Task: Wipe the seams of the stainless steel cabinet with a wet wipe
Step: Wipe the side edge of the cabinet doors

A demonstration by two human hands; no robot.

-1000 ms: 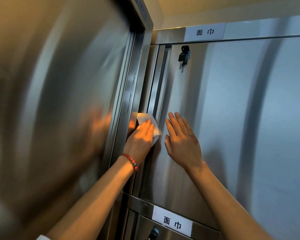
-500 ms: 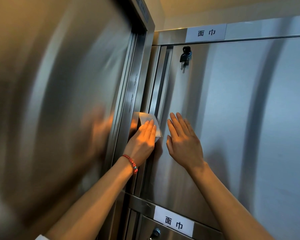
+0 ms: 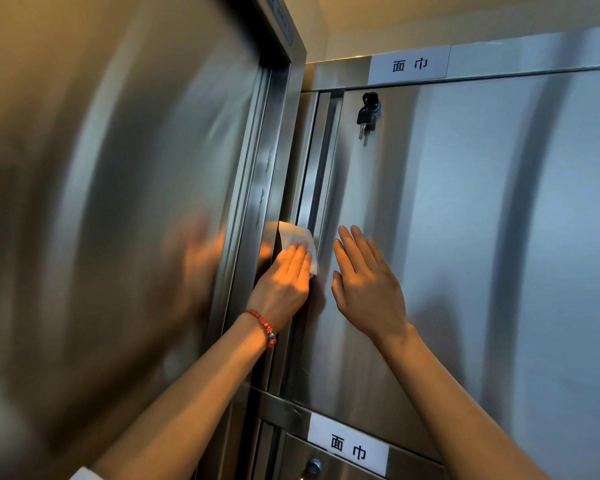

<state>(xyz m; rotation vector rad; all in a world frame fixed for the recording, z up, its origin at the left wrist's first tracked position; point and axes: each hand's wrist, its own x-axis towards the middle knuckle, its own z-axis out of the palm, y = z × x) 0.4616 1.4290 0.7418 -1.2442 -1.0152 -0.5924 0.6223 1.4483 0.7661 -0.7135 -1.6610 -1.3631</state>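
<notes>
While the left hand, fingers straight and together, presses the wet wipe against the vertical cabinet seam, the right hand lies flat, fingers slightly spread, on the cabinet door.

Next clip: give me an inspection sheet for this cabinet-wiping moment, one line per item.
Surface: stainless steel cabinet door, shiny, shut.
Job's things: white wet wipe pressed on the vertical seam at the door's left edge.
Clutter: nothing seen.
Grippers: left hand, fingers straight, presses the wipe; right hand lies flat on the door.
Cables: nothing seen.
Surroundings: keys hanging in the door's lock; white labels above and below; tall steel panel at left, reflecting the hand; red bead bracelet on the left wrist.
</notes>
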